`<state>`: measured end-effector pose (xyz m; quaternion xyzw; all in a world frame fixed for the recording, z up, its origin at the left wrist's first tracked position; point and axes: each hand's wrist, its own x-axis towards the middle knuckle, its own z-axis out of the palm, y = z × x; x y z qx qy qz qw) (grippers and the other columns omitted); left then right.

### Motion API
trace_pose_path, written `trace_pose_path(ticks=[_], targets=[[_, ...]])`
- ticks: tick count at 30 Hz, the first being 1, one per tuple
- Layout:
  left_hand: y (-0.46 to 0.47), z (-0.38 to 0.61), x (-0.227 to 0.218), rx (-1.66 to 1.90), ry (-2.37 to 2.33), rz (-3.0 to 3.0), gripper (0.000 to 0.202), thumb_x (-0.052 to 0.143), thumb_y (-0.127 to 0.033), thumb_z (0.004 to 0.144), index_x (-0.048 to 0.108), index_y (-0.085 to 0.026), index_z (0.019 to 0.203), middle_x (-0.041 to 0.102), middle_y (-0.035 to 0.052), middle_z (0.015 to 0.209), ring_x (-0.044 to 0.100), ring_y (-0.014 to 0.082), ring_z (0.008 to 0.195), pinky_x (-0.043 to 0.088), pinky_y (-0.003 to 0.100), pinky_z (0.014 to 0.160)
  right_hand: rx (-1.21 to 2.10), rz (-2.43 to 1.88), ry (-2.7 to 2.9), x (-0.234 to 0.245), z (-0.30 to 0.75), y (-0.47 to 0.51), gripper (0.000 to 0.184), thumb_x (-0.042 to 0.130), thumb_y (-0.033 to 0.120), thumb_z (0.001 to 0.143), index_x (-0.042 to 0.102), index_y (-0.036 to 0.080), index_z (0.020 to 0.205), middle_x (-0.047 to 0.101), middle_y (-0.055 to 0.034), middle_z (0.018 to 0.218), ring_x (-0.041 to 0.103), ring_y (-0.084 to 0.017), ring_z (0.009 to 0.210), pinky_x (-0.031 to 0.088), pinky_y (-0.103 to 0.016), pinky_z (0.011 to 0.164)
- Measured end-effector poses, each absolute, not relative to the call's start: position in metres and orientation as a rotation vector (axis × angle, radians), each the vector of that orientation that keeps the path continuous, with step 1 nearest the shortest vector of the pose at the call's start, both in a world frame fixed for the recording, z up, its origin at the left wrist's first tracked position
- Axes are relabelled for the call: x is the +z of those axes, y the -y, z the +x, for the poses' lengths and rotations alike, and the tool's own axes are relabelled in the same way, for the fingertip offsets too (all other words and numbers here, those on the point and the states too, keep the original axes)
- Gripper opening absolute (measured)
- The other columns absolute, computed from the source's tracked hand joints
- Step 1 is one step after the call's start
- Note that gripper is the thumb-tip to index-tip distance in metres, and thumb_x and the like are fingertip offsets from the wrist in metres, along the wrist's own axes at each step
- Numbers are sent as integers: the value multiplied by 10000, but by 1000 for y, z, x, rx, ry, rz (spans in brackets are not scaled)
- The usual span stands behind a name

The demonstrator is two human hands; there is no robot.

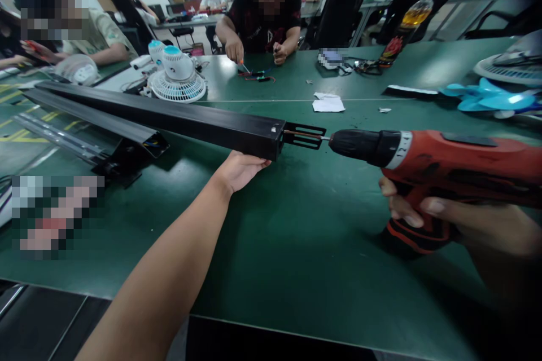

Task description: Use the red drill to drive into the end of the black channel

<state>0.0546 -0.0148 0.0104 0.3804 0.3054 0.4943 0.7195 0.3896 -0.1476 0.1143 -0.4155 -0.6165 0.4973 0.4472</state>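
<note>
My left hand (245, 170) grips a long black square metal tube (203, 123) from below, close to its near right end. A slotted black bracket (305, 134) sticks out of that end. In my right hand (440, 211) is a red and black cordless drill (466, 152), held level by its handle. The drill's long bit points left and reaches along the bracket into the tube's end; its tip is hidden there. A second black tube (105, 117) with coloured wires at its open end lies to the left of the held one.
A white and blue fan part (178, 82) stands behind the tube. White paper (328, 103) lies mid-table. Light blue fan blades (491, 95) and a black strip (410, 91) are at right. Across the table a person (265, 17) works on small wired parts. Another person sits at far left.
</note>
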Motion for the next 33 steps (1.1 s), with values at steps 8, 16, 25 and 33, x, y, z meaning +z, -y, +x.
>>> trace_pose_path(ticks=[8, 16, 25, 33], targets=[[15, 55, 13, 1076, -691, 825, 308, 1008, 15, 702, 890, -169, 919, 853, 102, 990, 819, 287, 1037, 622, 527, 1135, 1205, -1031, 1549, 116, 388, 147, 369, 722, 470, 633, 676, 180, 857, 568, -26, 518, 482, -151, 341, 370, -287, 255], [17, 56, 15, 1077, -675, 836, 328, 1008, 6, 686, 891, -169, 937, 858, 88, 1008, 806, 262, 1029, 625, 482, 1086, 1139, -1014, 1558, 119, 385, 147, 363, 732, 468, 625, 665, 177, 832, 612, -45, 631, 483, -121, 328, 366, -267, 245], [16, 57, 14, 1088, -673, 827, 396, 1020, -1, 651, 907, -184, 984, 870, 88, 1011, 806, 266, 1024, 632, 475, 1044, 1149, -995, 1561, 120, 381, 147, 364, 732, 464, 626, 665, 176, 838, 599, -25, 544, 469, -129, 315, 362, -268, 244], [16, 57, 13, 1079, -676, 805, 370, 1008, 21, 683, 885, -177, 971, 857, 88, 1018, 816, 289, 1059, 622, 506, 1092, 1220, -1027, 1542, 115, 389, 148, 391, 732, 459, 627, 669, 173, 887, 586, -34, 512, 498, -154, 339, 358, -269, 237]])
